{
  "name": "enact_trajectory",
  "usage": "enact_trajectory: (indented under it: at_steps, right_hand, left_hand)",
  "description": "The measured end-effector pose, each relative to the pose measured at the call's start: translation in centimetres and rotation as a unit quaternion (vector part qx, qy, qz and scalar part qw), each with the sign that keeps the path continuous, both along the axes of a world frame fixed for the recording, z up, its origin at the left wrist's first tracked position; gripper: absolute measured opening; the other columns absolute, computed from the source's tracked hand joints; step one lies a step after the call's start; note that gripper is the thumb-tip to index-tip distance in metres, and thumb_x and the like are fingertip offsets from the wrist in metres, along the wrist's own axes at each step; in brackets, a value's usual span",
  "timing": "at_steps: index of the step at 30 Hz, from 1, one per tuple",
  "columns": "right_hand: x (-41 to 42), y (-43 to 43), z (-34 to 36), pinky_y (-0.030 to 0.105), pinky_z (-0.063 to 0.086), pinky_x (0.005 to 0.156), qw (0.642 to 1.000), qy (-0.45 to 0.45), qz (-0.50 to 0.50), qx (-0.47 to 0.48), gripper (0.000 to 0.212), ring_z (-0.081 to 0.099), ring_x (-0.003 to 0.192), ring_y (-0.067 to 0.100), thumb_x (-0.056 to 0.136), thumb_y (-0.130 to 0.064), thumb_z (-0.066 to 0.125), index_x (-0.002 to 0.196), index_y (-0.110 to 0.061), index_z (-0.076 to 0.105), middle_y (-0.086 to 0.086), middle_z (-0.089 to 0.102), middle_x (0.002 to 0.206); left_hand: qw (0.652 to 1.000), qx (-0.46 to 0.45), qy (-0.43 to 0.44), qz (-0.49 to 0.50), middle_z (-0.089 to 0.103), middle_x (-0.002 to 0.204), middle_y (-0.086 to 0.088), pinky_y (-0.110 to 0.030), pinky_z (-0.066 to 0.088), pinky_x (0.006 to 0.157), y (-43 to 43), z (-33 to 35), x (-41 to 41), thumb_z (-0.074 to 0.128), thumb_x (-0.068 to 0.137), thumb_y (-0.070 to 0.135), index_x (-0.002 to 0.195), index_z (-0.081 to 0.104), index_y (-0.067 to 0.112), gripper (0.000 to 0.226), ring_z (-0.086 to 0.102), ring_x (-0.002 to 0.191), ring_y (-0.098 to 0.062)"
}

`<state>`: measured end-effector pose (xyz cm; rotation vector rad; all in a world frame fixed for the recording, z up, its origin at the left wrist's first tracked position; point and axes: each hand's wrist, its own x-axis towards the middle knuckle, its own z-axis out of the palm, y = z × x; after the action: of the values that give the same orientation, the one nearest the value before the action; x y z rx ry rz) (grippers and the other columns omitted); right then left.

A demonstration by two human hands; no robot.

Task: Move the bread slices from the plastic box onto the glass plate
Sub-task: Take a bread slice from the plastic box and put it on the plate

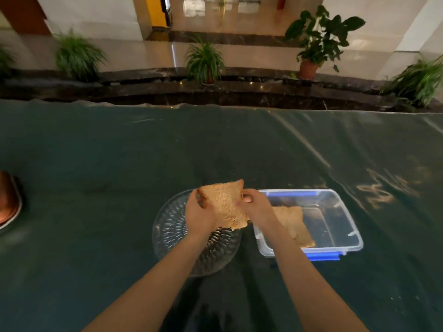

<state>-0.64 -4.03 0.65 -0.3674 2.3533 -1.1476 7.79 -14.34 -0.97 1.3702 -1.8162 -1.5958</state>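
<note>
A brown bread slice is held tilted above the clear patterned glass plate, over the plate's right half. My left hand grips its left edge and my right hand pinches its right edge. To the right stands the clear plastic box with blue clips. Another bread slice lies inside it at the left, partly hidden by my right forearm. The plate's bare part shows no bread on it.
The dark green cloth covers the whole table. A copper-coloured round dish sits at the left edge. Beyond the table's far edge are a dark stone ledge and several potted plants.
</note>
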Motion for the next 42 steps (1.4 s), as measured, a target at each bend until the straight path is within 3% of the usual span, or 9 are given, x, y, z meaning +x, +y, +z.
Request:
enact_trajectory:
  at_steps: [5,10,15,21,24,30,32,37,42]
  right_hand:
    - [2.4,-5.4,-3.2,0.034,0.046,0.085,0.999,0.005,0.025,0.02,0.034,0.061,0.103,0.026,0.085,-0.022,0.059,0.115,-0.008,0.059,0.01,0.067,0.112]
    - [3.0,-8.8,-5.9,0.028,0.039,0.069,1.0,0.015,0.006,0.013,0.016,0.056,0.081,0.021,0.088,-0.019,0.053,0.094,-0.007,0.062,0.008,0.063,0.088]
    - [2.6,-10.2,-7.6,0.032,0.045,0.071,0.998,0.045,0.017,0.036,0.023,0.061,0.084,0.026,0.092,-0.017,0.048,0.097,-0.001,0.063,0.014,0.068,0.095]
    - [2.3,-10.4,-8.6,0.035,0.041,0.076,0.989,0.092,0.058,0.099,0.014,0.051,0.084,0.025,0.093,-0.018,0.047,0.087,-0.008,0.054,0.013,0.058,0.087]
    - [2.1,-10.4,-8.6,0.044,0.048,0.091,0.987,0.083,0.065,0.125,0.025,0.056,0.104,0.033,0.093,-0.018,0.048,0.106,0.001,0.057,0.018,0.062,0.109]
    - [2.2,-10.2,-8.1,0.043,0.035,0.106,0.98,0.089,0.08,0.158,0.045,0.039,0.128,0.033,0.092,-0.023,0.05,0.132,-0.003,0.043,0.017,0.049,0.135]
    - [2.2,-9.8,-7.7,0.043,0.032,0.109,0.977,0.099,0.091,0.165,0.056,0.034,0.132,0.033,0.09,-0.024,0.053,0.139,-0.005,0.034,0.017,0.042,0.141]
    - [2.1,-8.5,-5.8,0.044,0.033,0.109,0.957,0.15,0.157,0.193,0.069,0.03,0.132,0.035,0.087,-0.029,0.059,0.143,-0.008,0.024,0.016,0.035,0.144]
    - [0.7,-6.3,-3.0,0.045,0.029,0.112,0.953,0.174,0.167,0.183,0.07,0.025,0.137,0.034,0.086,-0.034,0.059,0.143,-0.009,0.025,0.015,0.031,0.149]
  left_hand:
    - [0.998,-0.017,-0.048,0.023,0.059,0.135,-0.006,-0.035,0.043,0.106,-4.4,-2.2,2.7,0.052,0.091,0.009,0.138,0.049,0.014,0.047,0.056,0.125,-0.024]
    - [0.992,-0.046,-0.101,-0.061,0.06,0.136,-0.001,-0.031,0.04,0.107,-7.6,-4.2,3.2,0.049,0.093,0.019,0.139,0.047,0.024,0.046,0.055,0.125,-0.022]
    - [0.987,-0.055,-0.117,-0.101,0.053,0.144,0.0,-0.023,0.034,0.109,-9.2,-5.4,3.2,0.053,0.092,0.012,0.146,0.04,0.021,0.056,0.049,0.133,-0.018]
    - [0.977,-0.087,-0.145,-0.133,0.048,0.147,-0.008,-0.029,0.034,0.112,-9.2,-6.3,3.3,0.042,0.093,0.003,0.151,0.03,0.014,0.06,0.046,0.136,-0.025]
    - [0.976,-0.089,-0.145,-0.138,0.047,0.148,-0.01,-0.031,0.034,0.113,-8.9,-6.3,3.5,0.042,0.092,0.003,0.151,0.029,0.013,0.061,0.044,0.136,-0.027]
    - [0.975,-0.124,-0.12,-0.143,0.061,0.127,-0.019,-0.041,0.046,0.104,-8.6,-5.4,3.7,0.044,0.084,-0.002,0.14,0.045,0.007,0.056,0.057,0.118,-0.036]
    - [0.97,-0.136,-0.126,-0.157,0.055,0.135,-0.021,-0.048,0.042,0.107,-8.4,-4.9,3.6,0.046,0.084,0.0,0.141,0.042,0.005,0.057,0.05,0.125,-0.039]
    - [0.958,-0.172,-0.147,-0.178,0.032,0.155,-0.014,-0.042,0.027,0.115,-7.4,-3.4,3.3,0.048,0.088,0.006,0.15,0.025,0.008,0.066,0.024,0.143,-0.033]
    - [0.926,-0.264,-0.176,-0.204,0.033,0.156,-0.012,-0.038,0.019,0.119,-5.7,-1.3,1.8,0.048,0.088,0.011,0.149,0.029,0.008,0.063,0.024,0.146,-0.028]
